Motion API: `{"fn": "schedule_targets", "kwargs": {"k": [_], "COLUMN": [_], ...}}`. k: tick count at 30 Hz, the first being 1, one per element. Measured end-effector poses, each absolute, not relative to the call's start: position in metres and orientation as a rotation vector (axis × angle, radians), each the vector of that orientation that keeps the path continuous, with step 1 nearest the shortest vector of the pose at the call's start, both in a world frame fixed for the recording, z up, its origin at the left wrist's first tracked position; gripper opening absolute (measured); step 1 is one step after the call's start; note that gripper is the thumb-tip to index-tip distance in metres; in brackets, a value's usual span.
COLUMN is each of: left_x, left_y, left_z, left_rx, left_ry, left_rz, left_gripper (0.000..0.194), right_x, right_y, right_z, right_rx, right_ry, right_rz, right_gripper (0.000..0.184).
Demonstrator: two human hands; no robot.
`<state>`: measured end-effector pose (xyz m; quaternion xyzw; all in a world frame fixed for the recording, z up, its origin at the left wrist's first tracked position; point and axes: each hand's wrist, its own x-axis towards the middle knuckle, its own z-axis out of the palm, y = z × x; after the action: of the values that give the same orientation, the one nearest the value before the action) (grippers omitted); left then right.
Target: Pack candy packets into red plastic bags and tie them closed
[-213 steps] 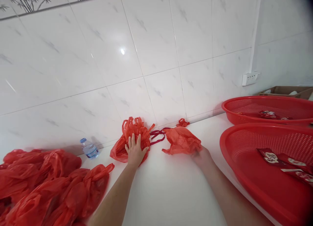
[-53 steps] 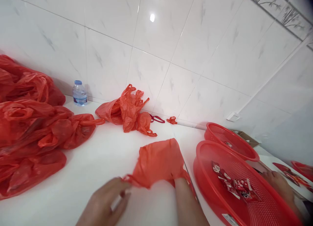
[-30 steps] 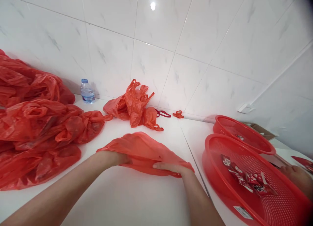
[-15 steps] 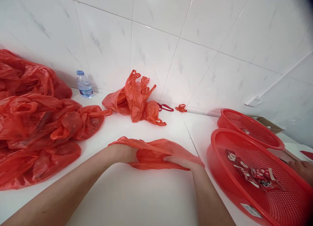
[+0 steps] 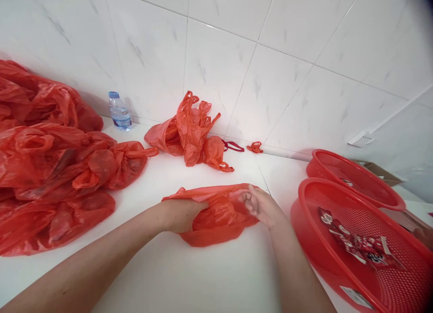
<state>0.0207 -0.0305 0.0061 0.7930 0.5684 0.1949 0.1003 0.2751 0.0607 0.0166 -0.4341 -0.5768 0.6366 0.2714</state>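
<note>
A red plastic bag [image 5: 216,234] lies on the white table in front of me, its mouth spread and facing me. My left hand [image 5: 184,215] reaches into the left side of the mouth; its thumb shows, while the other fingers are hidden in the plastic. At the right edge of the mouth, my right hand [image 5: 259,204] has its fingers curled and closed on the bag's rim. Crumpled red film shows inside the bag between both hands.
Filled red bags [image 5: 50,168] are heaped at the left, beside a water bottle [image 5: 120,112]. More crumpled bags [image 5: 192,135] lie against the tiled wall. To the right stand a red basket [image 5: 304,218] with several red packets [image 5: 361,245] and another basket [image 5: 358,168]. Another person's hand [image 5: 424,236] is at the right edge.
My right hand has come out from inside the bag and now pinches its right edge. The mouth is wider, showing the inside. My left hand has shifted slightly right, still inside the bag.
</note>
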Motion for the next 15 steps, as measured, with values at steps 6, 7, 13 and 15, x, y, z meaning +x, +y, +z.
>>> {"fn": "schedule_targets", "kwargs": {"k": [6,7,13,15], "left_x": [0.049,0.054,0.072,0.068], "left_y": [-0.041,-0.042,-0.044,-0.043], "left_z": [0.032,0.038,0.04,0.027], "left_rx": [2.634,2.667,2.752,2.652], "left_ry": [1.687,1.698,1.306,1.191], "left_rz": [0.065,0.1,0.466,0.387], "left_gripper": [0.021,0.019,0.035,0.058], "right_x": [0.262,0.259,0.246,0.249], "right_y": [0.072,0.07,0.06,0.062], "right_z": [-0.01,-0.011,-0.008,-0.005], "right_rx": [-1.492,-1.505,-1.645,-1.636], "right_ry": [-1.652,-1.663,-2.026,-2.118], "right_rz": [1.453,1.408,0.811,0.717], "right_gripper": [0.033,0.035,0.05,0.048]}}
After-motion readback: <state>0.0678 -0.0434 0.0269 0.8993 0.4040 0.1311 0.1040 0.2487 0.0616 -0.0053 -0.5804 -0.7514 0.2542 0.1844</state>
